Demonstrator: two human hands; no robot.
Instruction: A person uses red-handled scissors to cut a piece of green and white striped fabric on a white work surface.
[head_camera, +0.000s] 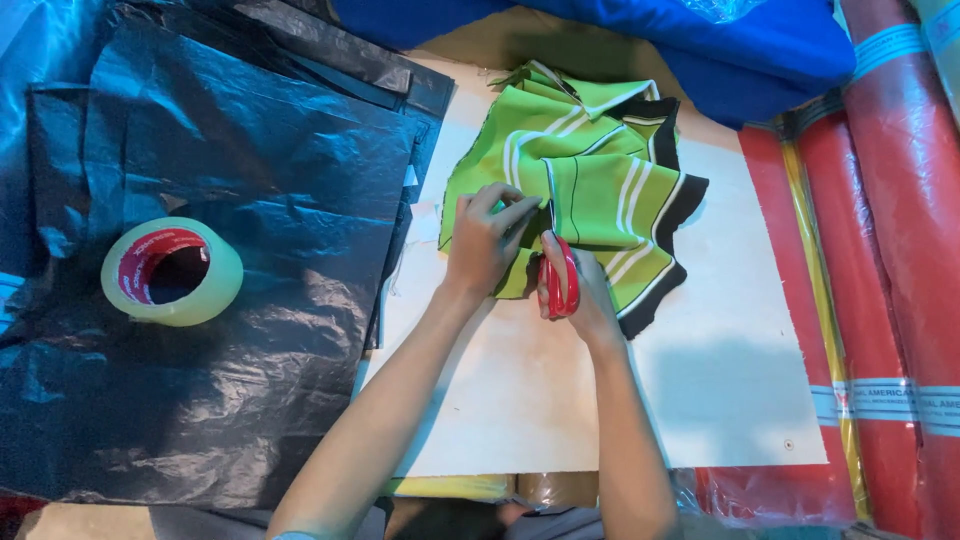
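Cutting barely begun: green striped fabric pieces (590, 170) heaped at 12 o'clock on white table (720, 400). Left hand (487, 240) pinching fabric edge; right hand (580, 285) closed round red-handled scissors (558, 280), blades hidden. Most fabric uncut.

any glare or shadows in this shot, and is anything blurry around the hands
Head view: bluish glare streaks the crinkled black plastic sheets; a soft shadow lies on the white board to the right of the arms; the left hand and right hand with the red scissors look slightly soft, the green striped fabric reads clearly.
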